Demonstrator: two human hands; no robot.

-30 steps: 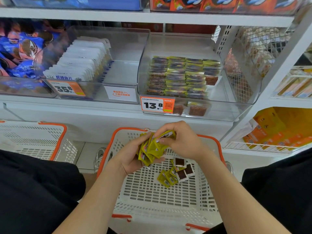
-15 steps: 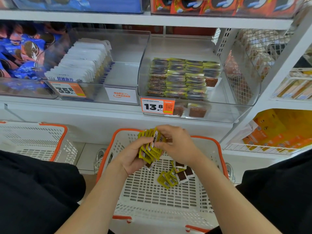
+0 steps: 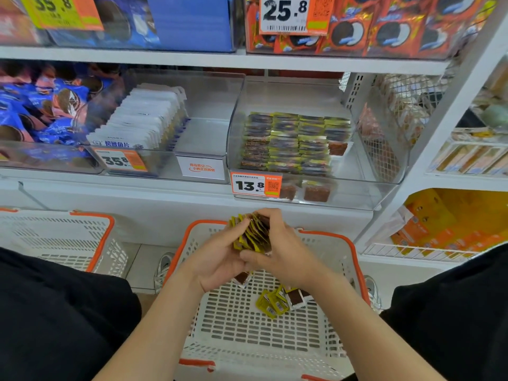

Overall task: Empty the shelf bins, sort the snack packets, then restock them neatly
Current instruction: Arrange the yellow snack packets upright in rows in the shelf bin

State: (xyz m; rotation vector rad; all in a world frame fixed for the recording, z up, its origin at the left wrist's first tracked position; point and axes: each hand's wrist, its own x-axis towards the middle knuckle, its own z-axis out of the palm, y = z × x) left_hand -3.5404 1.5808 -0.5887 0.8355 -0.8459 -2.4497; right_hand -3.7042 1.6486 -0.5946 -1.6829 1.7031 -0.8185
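Bright even overhead light, soft shadows; motion blur throughout, wide-angle bending at edges

Two baskets (image 3: 354,243) (image 3: 107,235), two hands (image 3: 220,259) (image 3: 286,254), four price tags (image 3: 60,12) (image 3: 294,13) (image 3: 121,160) (image 3: 255,185).

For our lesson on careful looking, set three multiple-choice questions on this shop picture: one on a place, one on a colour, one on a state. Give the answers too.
1. Where do the loose yellow packets lie?
A. in the basket below the hands
B. on the top shelf
C. on the floor

2. What colour is that basket's rim?
A. blue
B. green
C. orange

3. What are the left hand and right hand doing?
A. hanging empty
B. gripping a stack of packets together
C. lifting the basket

Answers: 1 A, they rest on its slotted bottom. 2 C, an orange band runs round the white basket. 3 B, fingers of both hands curl round the stack, above the basket.
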